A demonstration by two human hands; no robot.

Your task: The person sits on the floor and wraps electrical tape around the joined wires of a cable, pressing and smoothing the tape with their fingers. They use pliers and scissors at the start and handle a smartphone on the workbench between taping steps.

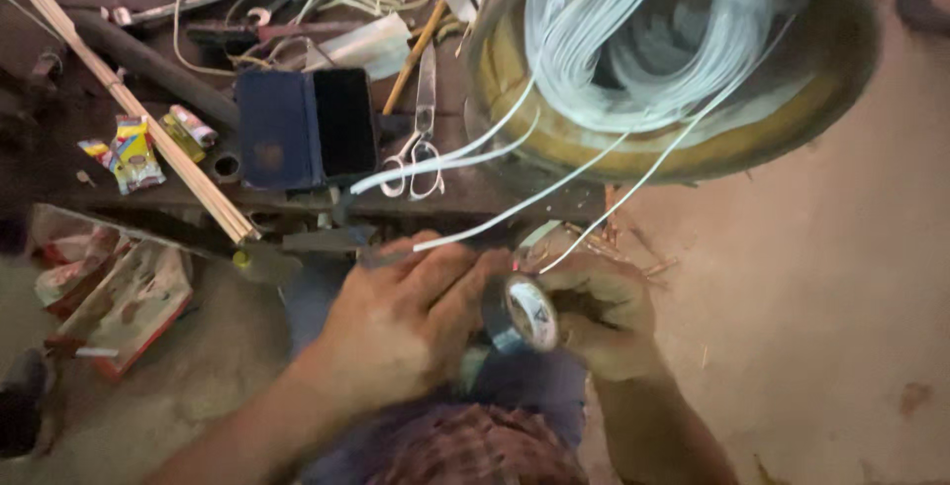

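My left hand point(401, 322) and my right hand point(606, 315) meet low in the middle of the head view around a roll of dark tape point(522, 314). The left fingers pinch the roll's edge; the right hand cups it from the other side. Several white wire ends point(495, 218) run from a coil of white wire point(633, 45) down toward my hands. One thin wire reaches the right hand's fingers. The coil sits inside a large round metal drum point(792, 129) at the upper right.
Scissors point(421, 139) lie on the cluttered bench left of the drum, beside a dark blue box point(302, 129). A bundle of thin wooden sticks point(139, 114) slants across the left. Small coloured packets point(134, 153) and torn paper point(119, 297) lie at left. Brown floor point(821, 327) is at right.
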